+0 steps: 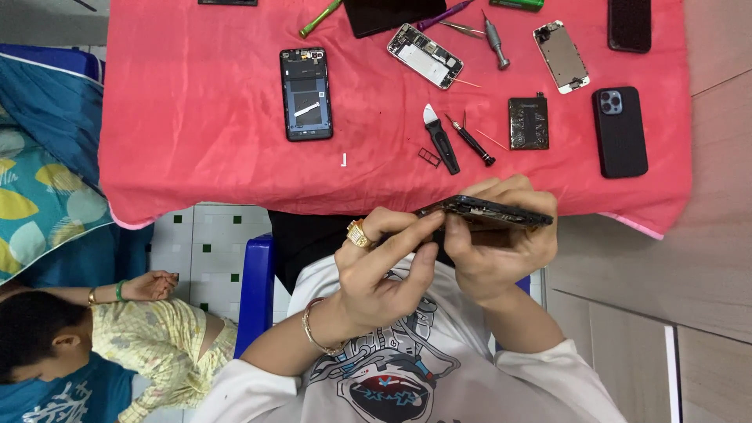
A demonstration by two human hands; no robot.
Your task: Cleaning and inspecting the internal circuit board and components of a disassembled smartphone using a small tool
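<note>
Both of my hands hold a dark, opened phone [489,211], seen edge-on just below the near edge of the red-covered table [196,141]. My right hand [501,254] wraps under it and grips it from below. My left hand [384,270], wearing a gold ring and a thin bracelet, pinches the phone's left end with thumb and fingers. The phone hangs over my lap, in front of my white printed shirt.
On the red cloth lie an opened phone [305,94], a bare phone board [424,55], a black pry tool [440,139], a small screwdriver [470,141], a battery [529,123], a black phone [619,131] and a screen part [561,56]. A child [78,345] lies on the floor at lower left.
</note>
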